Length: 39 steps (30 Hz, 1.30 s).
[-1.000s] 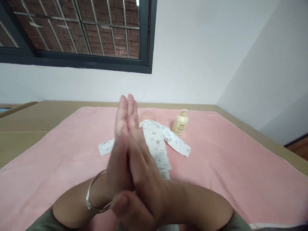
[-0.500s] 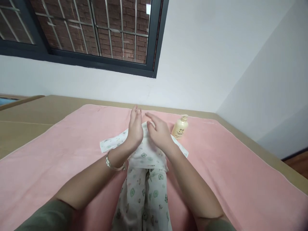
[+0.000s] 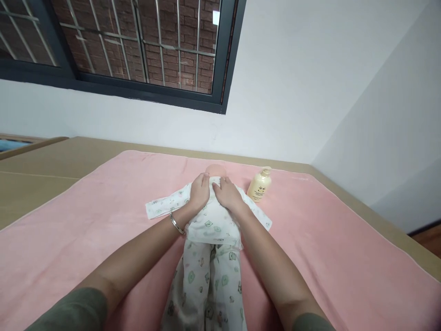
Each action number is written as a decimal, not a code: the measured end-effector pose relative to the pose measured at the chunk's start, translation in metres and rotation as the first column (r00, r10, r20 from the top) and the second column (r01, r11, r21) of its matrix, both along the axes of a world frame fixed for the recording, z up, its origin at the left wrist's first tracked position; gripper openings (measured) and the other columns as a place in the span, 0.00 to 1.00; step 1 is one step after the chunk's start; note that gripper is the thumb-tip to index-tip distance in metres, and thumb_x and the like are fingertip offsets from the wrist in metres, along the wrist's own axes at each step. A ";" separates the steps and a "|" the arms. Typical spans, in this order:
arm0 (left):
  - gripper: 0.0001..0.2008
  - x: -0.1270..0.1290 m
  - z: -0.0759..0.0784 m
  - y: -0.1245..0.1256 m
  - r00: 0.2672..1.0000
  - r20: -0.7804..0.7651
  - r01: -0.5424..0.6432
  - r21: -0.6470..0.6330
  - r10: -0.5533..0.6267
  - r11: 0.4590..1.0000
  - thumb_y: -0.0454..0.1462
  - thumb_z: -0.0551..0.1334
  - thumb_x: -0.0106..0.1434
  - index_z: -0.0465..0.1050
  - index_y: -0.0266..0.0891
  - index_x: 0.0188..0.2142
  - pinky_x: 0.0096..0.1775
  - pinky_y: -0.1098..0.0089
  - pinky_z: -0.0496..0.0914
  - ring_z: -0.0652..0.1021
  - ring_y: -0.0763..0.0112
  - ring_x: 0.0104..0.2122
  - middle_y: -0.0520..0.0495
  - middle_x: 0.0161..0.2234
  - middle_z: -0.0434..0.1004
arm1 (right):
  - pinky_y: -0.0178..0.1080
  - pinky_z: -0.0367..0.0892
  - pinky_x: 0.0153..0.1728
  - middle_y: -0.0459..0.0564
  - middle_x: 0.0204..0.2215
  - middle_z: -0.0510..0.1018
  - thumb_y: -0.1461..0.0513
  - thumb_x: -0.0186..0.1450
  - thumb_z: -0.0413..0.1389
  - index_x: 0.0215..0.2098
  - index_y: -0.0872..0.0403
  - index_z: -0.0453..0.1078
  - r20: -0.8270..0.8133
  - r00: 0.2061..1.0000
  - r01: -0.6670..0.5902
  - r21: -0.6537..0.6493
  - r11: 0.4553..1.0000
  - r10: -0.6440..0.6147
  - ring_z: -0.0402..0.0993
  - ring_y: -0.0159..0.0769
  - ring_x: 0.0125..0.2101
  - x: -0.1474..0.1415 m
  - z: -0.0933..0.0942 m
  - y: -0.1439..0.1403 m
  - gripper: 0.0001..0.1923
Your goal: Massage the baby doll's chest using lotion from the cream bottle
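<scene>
A doll (image 3: 214,214) in a white top and trousers with small green animal prints lies on a pink blanket (image 3: 113,207). Its rounded, skin-coloured head (image 3: 216,170) shows just past my fingertips. My left hand (image 3: 200,192) rests on the left of the doll's upper body, fingers stretched toward the head. On the other side, my right hand (image 3: 228,193) lies flat over the upper body, its thumb apart from the fingers. Both palms are hidden against the cloth. The doll's sleeves (image 3: 168,203) spread out to both sides.
A pale yellow pump bottle (image 3: 259,186) stands to the right of the doll, near its sleeve. The blanket covers a tan surface (image 3: 44,184) that meets a white wall (image 3: 275,105). A dark-framed window (image 3: 151,89) with metal bars is above.
Both hands have come down from above the doll, where they were raised with palms facing each other, onto its upper body. The doll's head has come into view.
</scene>
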<state>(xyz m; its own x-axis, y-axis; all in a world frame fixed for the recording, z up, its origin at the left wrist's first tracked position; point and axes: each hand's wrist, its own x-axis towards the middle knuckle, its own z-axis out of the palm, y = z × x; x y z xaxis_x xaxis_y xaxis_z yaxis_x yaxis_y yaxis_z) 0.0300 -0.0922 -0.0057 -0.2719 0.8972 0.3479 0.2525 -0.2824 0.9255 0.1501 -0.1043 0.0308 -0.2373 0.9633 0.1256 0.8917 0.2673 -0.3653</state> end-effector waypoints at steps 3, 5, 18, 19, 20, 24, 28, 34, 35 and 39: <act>0.16 0.002 -0.004 -0.001 1.000 -0.017 -0.009 0.009 0.009 1.000 0.43 0.48 0.71 0.72 0.42 0.37 0.57 0.61 0.66 0.76 0.58 0.52 0.41 0.43 0.80 | 0.55 0.54 0.63 0.80 0.65 0.57 0.52 0.75 0.40 0.68 0.74 0.52 0.119 0.985 0.130 -0.015 0.991 -0.127 0.56 0.62 0.66 -0.005 0.003 -0.012 0.35; 0.16 0.003 -0.007 0.000 1.000 0.014 -0.024 0.016 0.023 1.000 0.43 0.48 0.71 0.73 0.41 0.39 0.55 0.61 0.68 0.77 0.58 0.51 0.41 0.44 0.80 | 0.54 0.51 0.64 0.77 0.67 0.56 0.58 0.74 0.41 0.69 0.71 0.53 0.176 0.984 0.019 0.038 0.999 -0.026 0.54 0.61 0.67 -0.010 0.004 -0.020 0.31; 0.19 -0.005 -0.018 0.003 0.855 -0.510 -0.086 0.035 0.092 0.996 0.35 0.52 0.64 0.74 0.33 0.50 0.59 0.56 0.67 0.75 0.53 0.55 0.35 0.51 0.78 | 0.48 0.52 0.62 0.67 0.62 0.68 0.45 0.74 0.39 0.61 0.65 0.67 0.034 0.998 0.061 -0.109 0.992 -0.057 0.60 0.54 0.65 0.021 -0.003 0.021 0.36; 0.19 -0.005 -0.016 0.003 0.816 -0.573 -0.095 0.008 0.082 0.995 0.37 0.53 0.65 0.74 0.32 0.50 0.59 0.55 0.67 0.75 0.52 0.55 0.34 0.51 0.78 | 0.47 0.53 0.62 0.67 0.61 0.70 0.45 0.74 0.38 0.60 0.65 0.68 0.044 0.997 0.062 -0.110 0.992 -0.058 0.61 0.54 0.64 0.021 -0.002 0.020 0.36; 0.19 -0.005 -0.014 0.002 0.776 -0.627 -0.107 -0.023 0.069 0.994 0.40 0.53 0.66 0.75 0.32 0.49 0.59 0.53 0.66 0.76 0.50 0.54 0.33 0.50 0.79 | 0.47 0.55 0.61 0.68 0.60 0.71 0.45 0.74 0.38 0.59 0.65 0.68 0.063 0.996 0.075 -0.110 0.991 -0.068 0.64 0.54 0.62 0.020 0.000 0.018 0.36; 0.22 -0.007 -0.002 0.003 0.678 -0.735 -0.132 -0.139 -0.013 0.982 0.45 0.50 0.68 0.77 0.34 0.46 0.58 0.54 0.65 0.78 0.49 0.52 0.34 0.48 0.81 | 0.47 0.60 0.55 0.71 0.55 0.74 0.53 0.75 0.37 0.56 0.67 0.68 0.196 0.973 0.141 -0.094 0.986 -0.120 0.70 0.55 0.56 0.005 0.010 -0.002 0.30; 0.23 -0.010 0.013 -0.003 0.642 -0.760 -0.114 -0.225 -0.101 0.968 0.44 0.48 0.69 0.78 0.35 0.42 0.47 0.61 0.71 0.80 0.53 0.46 0.36 0.44 0.82 | 0.43 0.63 0.50 0.68 0.52 0.76 0.60 0.73 0.41 0.54 0.65 0.70 0.238 0.970 0.060 -0.066 0.996 -0.042 0.73 0.51 0.53 -0.006 0.019 -0.019 0.22; 0.22 0.000 0.022 -0.033 0.388 -0.921 -0.102 -0.093 -0.047 0.990 0.38 0.48 0.69 0.75 0.23 0.47 0.49 0.56 0.69 0.79 0.48 0.47 0.27 0.45 0.80 | 0.41 0.65 0.46 0.64 0.50 0.79 0.54 0.74 0.39 0.48 0.60 0.75 0.106 0.994 0.035 -0.160 0.987 -0.018 0.75 0.49 0.50 0.017 0.014 0.005 0.25; 0.22 0.001 0.021 -0.035 0.373 -0.927 -0.091 -0.072 -0.033 0.993 0.38 0.48 0.69 0.74 0.22 0.48 0.49 0.56 0.69 0.79 0.47 0.47 0.26 0.45 0.79 | 0.41 0.64 0.48 0.64 0.52 0.78 0.53 0.74 0.39 0.48 0.60 0.75 0.081 0.996 0.037 -0.170 0.985 -0.023 0.74 0.50 0.51 0.021 0.012 0.011 0.27; 0.24 -0.005 0.015 -0.022 0.492 -0.866 -0.065 -0.144 -0.094 0.987 0.43 0.47 0.70 0.74 0.26 0.49 0.49 0.57 0.70 0.78 0.48 0.49 0.29 0.47 0.79 | 0.43 0.63 0.51 0.65 0.54 0.77 0.50 0.74 0.37 0.53 0.63 0.72 0.076 0.996 0.064 -0.169 0.984 -0.052 0.73 0.51 0.54 0.022 0.007 0.015 0.31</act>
